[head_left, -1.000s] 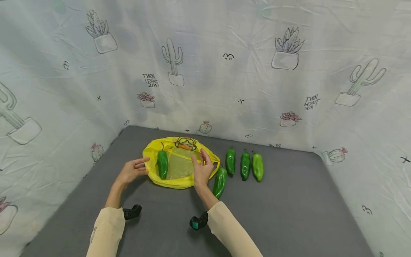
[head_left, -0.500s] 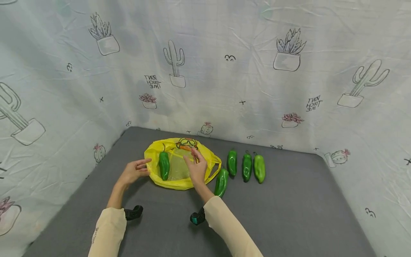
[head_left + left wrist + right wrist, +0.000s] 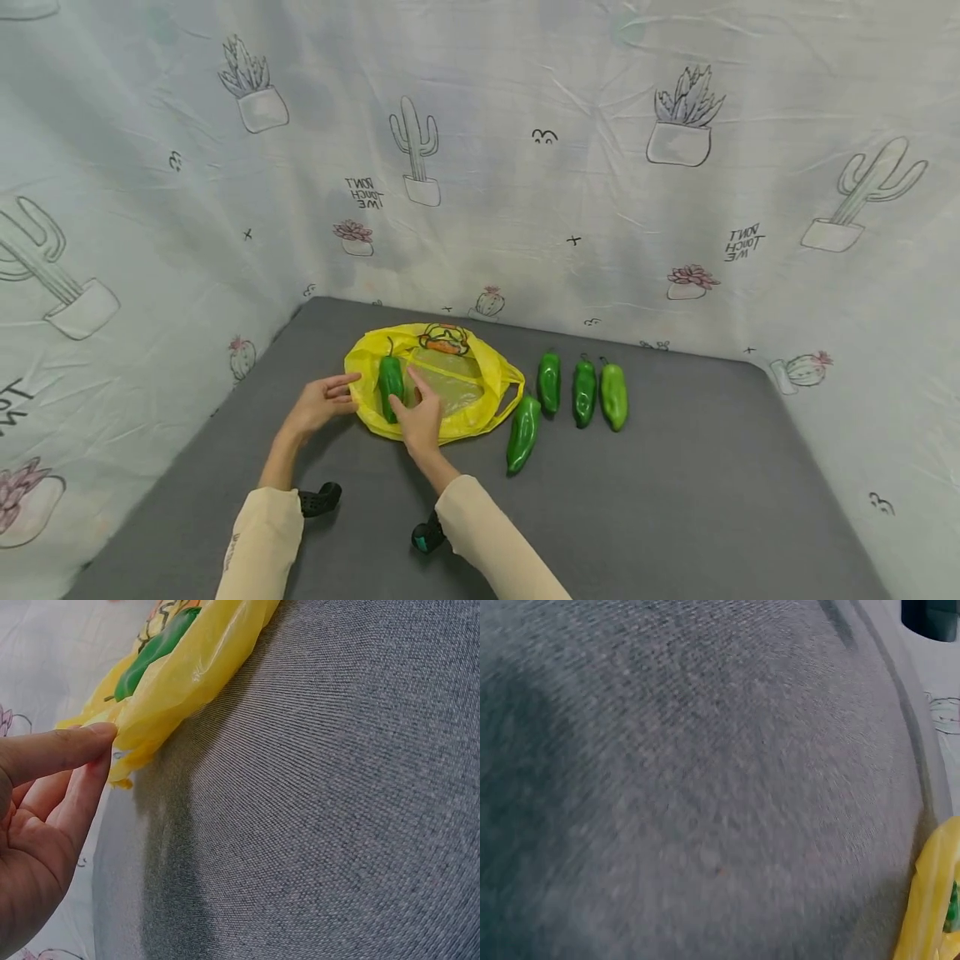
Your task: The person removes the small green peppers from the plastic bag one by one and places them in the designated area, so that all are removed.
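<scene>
A yellow plastic bag (image 3: 491,379) lies open-mouthed on the grey table, with a green pepper (image 3: 391,379) in its left part. In the left wrist view, my left hand (image 3: 45,802) pinches the bag's left edge between thumb and fingers. My right hand (image 3: 422,421) reaches over the bag's near rim, thumb and forefinger spread apart beside the pepper. The thumb tip overlaps the pepper's lower end in the head view. The right hand itself is out of the right wrist view, which shows mostly table and a strip of the bag (image 3: 930,900).
To the right of the bag lies a dark green pepper (image 3: 522,435), slanted. Further back stand in a row two dark green peppers (image 3: 550,383) and a lighter green pepper (image 3: 613,396). A cloth with cactus drawings (image 3: 510,208) hangs behind the table (image 3: 675,500).
My right hand has moved left across the bag's mouth, from its right side to beside the pepper inside. The left hand has kept its place at the bag's left edge.
</scene>
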The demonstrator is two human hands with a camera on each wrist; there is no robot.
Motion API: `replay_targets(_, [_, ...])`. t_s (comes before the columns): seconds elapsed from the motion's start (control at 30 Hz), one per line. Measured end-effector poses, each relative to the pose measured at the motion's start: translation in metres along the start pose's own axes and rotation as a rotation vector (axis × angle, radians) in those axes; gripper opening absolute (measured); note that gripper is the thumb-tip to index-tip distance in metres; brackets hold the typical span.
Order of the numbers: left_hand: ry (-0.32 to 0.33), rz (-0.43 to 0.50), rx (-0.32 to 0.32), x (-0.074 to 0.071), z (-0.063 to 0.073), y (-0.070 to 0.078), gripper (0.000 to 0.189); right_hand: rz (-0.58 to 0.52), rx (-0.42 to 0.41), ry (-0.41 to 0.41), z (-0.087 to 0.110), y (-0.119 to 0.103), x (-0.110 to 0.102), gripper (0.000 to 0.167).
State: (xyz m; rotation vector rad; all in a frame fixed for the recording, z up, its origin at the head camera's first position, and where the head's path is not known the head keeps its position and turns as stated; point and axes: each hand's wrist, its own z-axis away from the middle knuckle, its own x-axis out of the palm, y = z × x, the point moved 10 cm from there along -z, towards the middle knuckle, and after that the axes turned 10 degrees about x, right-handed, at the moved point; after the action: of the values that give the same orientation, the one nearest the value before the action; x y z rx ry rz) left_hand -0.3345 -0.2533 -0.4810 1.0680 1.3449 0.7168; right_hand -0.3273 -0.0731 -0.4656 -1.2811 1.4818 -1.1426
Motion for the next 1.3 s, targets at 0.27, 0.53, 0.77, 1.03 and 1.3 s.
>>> replay_targets(0.27, [-0.006,0.003,0.005,0.006,-0.001,0.001,0.055,0.072,0.053,-0.022,0.001,0.010,0.008,0.062])
replay_targets(0.53, [-0.003,0.006,0.006,0.004,0.001,0.003,0.054,0.302,-0.029,-0.148,0.000,0.011,0.022,0.063])
replay_targets(0.77, [-0.001,-0.001,0.012,0.002,0.001,0.001,0.053,0.487,-0.039,-0.217,-0.003,0.016,0.032,0.057])
replay_targets(1.03, [0.000,0.002,0.007,0.001,0.002,0.002,0.053,0.443,0.102,-0.101,-0.004,0.029,0.021,0.061])
replay_targets(1.3, [0.014,-0.002,0.001,0.001,0.003,-0.001,0.053,0.425,0.095,0.005,-0.007,0.029,0.017,0.045])
